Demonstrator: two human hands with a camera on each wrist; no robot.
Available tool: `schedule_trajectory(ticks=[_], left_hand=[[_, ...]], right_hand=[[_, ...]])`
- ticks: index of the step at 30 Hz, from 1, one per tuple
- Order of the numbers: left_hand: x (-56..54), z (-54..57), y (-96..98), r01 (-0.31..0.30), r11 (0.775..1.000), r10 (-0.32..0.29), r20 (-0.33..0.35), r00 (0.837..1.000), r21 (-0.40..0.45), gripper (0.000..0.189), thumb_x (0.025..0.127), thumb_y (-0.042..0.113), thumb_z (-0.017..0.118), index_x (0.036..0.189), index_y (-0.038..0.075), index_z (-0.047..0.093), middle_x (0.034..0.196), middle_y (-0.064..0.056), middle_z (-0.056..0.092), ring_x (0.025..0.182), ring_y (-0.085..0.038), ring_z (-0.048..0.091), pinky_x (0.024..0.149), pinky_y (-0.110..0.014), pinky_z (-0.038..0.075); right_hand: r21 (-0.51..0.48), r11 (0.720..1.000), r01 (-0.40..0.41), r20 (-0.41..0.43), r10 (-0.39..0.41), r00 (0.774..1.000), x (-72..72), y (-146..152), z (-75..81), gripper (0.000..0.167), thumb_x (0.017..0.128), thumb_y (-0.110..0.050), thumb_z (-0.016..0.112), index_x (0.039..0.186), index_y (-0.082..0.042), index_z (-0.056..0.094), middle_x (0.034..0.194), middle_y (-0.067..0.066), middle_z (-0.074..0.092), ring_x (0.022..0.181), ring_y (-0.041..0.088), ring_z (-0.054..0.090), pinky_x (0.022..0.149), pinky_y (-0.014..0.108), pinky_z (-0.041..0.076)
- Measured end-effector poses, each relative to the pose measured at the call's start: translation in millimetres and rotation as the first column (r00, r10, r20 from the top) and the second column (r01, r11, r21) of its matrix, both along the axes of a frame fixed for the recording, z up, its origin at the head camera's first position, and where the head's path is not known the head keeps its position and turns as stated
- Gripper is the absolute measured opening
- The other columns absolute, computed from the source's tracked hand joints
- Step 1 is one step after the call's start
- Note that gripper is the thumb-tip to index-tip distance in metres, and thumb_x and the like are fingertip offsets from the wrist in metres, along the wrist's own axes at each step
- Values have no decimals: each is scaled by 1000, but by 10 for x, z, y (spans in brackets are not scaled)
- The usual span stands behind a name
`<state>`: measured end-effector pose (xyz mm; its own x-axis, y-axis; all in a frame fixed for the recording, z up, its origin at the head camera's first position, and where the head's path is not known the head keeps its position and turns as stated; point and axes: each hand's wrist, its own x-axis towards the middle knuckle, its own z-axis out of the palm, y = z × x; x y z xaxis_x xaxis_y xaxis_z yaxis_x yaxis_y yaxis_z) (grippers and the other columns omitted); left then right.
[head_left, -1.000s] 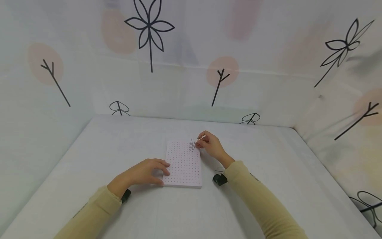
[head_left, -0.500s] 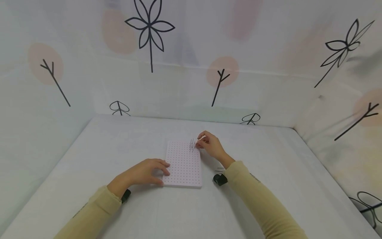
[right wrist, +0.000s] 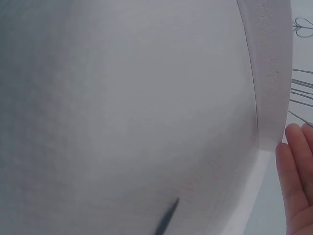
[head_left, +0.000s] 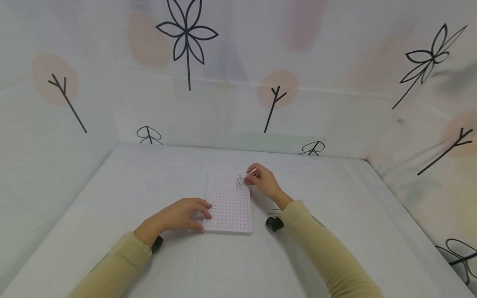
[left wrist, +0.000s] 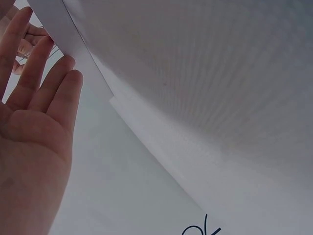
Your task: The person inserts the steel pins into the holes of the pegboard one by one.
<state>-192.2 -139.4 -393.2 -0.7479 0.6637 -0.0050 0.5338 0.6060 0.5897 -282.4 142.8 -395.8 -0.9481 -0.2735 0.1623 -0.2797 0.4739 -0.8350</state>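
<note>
A white board [head_left: 228, 207] with a grid of small holes lies flat on the table. Several thin dark pins [head_left: 239, 181] stand upright, slightly slanted, near its far right corner. At that corner my right hand [head_left: 263, 181] pinches a thin dark pin [right wrist: 299, 118], whose upper end is hidden behind the fingers in the right wrist view. My left hand [head_left: 182, 213] rests at the board's near left side, fingertips on its surface and thumb by the near corner. In the left wrist view its fingers [left wrist: 63, 93] are nearly straight beside the board's edge.
A few loose dark pins [head_left: 274, 212] lie on the white tabletop [head_left: 156, 178] right of the board, close to the right sleeve [head_left: 316, 240]. A black wrist camera [head_left: 275, 224] sits beneath that wrist. Patterned fabric [head_left: 231, 111] rises behind the table.
</note>
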Motion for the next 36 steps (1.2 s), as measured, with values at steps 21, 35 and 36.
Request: schedule_trajectory(ticks=[21, 35, 36], left_hand=[[4, 2, 5, 5, 1000, -6, -11, 1000, -4, 27, 74, 18, 79, 99, 18, 70, 127, -4, 56, 124, -29, 44, 103, -48, 33], [-9, -14, 2, 3, 1000, -3, 3, 1000, 8, 27, 74, 18, 79, 99, 18, 70, 127, -4, 56, 125, -29, 43, 103, -49, 32], [-10, -14, 1, 2, 1000, -2, 4, 1000, 9, 27, 74, 18, 79, 99, 19, 70, 127, -4, 56, 125, -29, 43, 103, -49, 32]], right_hand=[[51, 999, 11, -16, -11, 1000, -14, 0, -24, 6, 89, -3, 61, 94, -2, 59, 83, 9, 68, 79, 20, 65, 68, 29, 52], [131, 990, 55, 2, -56, 998, -24, -40, -25, 6, 86, -5, 65, 91, -3, 66, 81, 4, 68, 78, 17, 62, 69, 30, 49], [131, 990, 56, 6, -57, 998, -20, -39, -18, 6, 86, -5, 66, 91, -4, 67, 81, 3, 68, 78, 17, 62, 69, 30, 49]])
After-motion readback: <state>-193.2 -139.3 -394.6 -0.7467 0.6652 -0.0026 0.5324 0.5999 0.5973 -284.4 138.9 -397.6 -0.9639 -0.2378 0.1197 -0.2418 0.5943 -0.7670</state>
